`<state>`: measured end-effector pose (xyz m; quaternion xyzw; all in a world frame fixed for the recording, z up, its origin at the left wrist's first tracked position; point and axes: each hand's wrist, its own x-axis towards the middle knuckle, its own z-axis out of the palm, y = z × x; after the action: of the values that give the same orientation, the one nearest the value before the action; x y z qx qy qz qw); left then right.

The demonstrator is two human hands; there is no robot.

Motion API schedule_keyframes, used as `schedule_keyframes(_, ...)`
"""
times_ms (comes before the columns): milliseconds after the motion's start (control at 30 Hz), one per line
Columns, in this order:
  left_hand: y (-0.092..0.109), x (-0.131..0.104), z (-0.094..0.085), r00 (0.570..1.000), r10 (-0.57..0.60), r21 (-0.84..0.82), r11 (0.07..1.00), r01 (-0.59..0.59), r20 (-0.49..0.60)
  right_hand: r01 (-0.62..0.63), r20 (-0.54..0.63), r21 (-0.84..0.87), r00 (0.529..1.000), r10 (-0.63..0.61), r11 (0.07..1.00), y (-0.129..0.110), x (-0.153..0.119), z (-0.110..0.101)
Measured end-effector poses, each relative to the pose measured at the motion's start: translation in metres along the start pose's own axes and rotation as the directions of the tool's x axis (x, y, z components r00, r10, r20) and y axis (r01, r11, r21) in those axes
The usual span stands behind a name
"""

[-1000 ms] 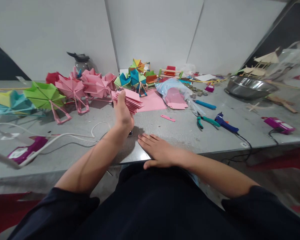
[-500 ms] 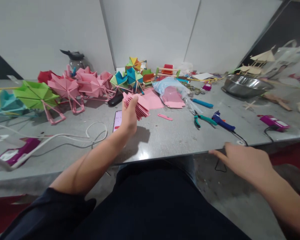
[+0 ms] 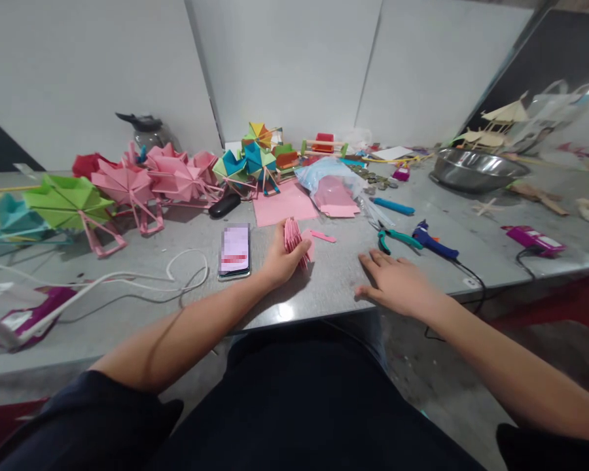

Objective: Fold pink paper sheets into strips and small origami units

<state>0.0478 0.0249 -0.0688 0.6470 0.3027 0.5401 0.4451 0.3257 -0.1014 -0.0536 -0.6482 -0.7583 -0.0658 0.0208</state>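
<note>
My left hand (image 3: 283, 257) grips a folded pink paper stack (image 3: 294, 241) at the middle of the grey table (image 3: 334, 281), its fingers wrapped round the pleats. A small pink strip (image 3: 323, 236) lies just beyond the stack. To the right, my right hand (image 3: 391, 280) is over the table near its front edge, fingers spread, holding nothing. A phone (image 3: 234, 250) lies left of the stack. Flat pink paper (image 3: 282, 203) rests behind my left hand. Green-handled pliers (image 3: 400, 237) and a blue glue gun (image 3: 436, 241) lie beyond my right hand.
Pink paper umbrellas (image 3: 177, 173) and a green one (image 3: 69, 199) stand at the left, above a white cable (image 3: 127, 266). A metal bowl (image 3: 477, 171) sits at the back right. Purple glue guns lie at both sides, one at the right (image 3: 535, 241).
My left hand has moved right and toward the table's front with the pink stack, uncovering the phone. My right hand has come left from the table's edge and its fingers are spread.
</note>
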Motion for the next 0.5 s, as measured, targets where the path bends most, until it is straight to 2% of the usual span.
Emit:
schedule_keyframes(133,0.009,-0.002,0.001,0.996,0.087,0.013,0.996,-0.088,0.031,-0.184,-0.001,-0.173,0.982,0.187,0.968,0.006,-0.029,-0.021)
schedule_keyframes(233,0.013,-0.002,0.0,0.985,0.122,0.012,0.992,-0.125,0.123,-0.188,-0.099,-0.184,0.98,0.172,0.965,0.005,-0.032,-0.035)
schedule_keyframes(300,0.013,-0.003,0.0,0.972,0.146,0.043,0.987,-0.157,0.184,-0.098,-0.151,-0.061,0.985,0.088,0.993,-0.005,-0.022,-0.041)
schedule_keyframes(367,0.013,-0.005,0.0,0.957,0.167,0.075,0.979,-0.19,0.235,0.063,-0.191,0.137,0.981,-0.036,0.988,-0.02,-0.007,-0.044)
schedule_keyframes(433,0.011,-0.007,-0.001,0.942,0.18,0.089,0.973,-0.212,0.283,0.236,-0.251,0.311,0.955,-0.159,0.921,-0.039,0.008,-0.044)
schedule_keyframes(500,0.007,-0.008,-0.001,0.927,0.186,0.078,0.972,-0.223,0.325,0.298,-0.302,0.449,0.938,-0.171,0.842,-0.059,0.021,-0.041)
